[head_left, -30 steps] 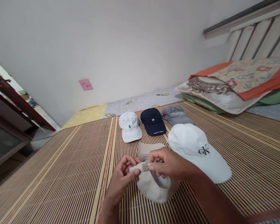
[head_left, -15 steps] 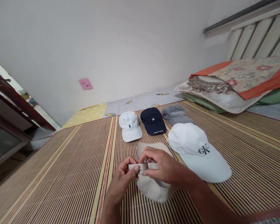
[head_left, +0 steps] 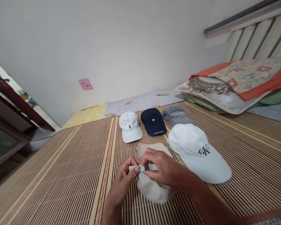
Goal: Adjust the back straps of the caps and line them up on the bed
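A beige baseball cap [head_left: 154, 189] lies on the striped mat with its brim away from me and its back opening near. My left hand [head_left: 125, 178] pinches the pale end of the cap's back strap [head_left: 134, 168] between thumb and fingers. On the right, my right hand [head_left: 162, 165] grips the same strap beside a dark brown band or buckle, thumb below and fingers above. A small metal eyelet [head_left: 140, 173] shows just under the strap. Part of the brim and crown is hidden behind my right hand.
Beyond my hands lie a white cap with a small logo [head_left: 130, 125], a navy cap [head_left: 153, 122] and a grey cap [head_left: 176, 115]. A large white cap [head_left: 194, 147] sits close by my right forearm. Pillows [head_left: 234, 84] are stacked at the right, by the wall.
My right fingers have shifted slightly on the strap, and the brown band between my hands shows more clearly. Both hands stay on the strap; the other caps lie as before.
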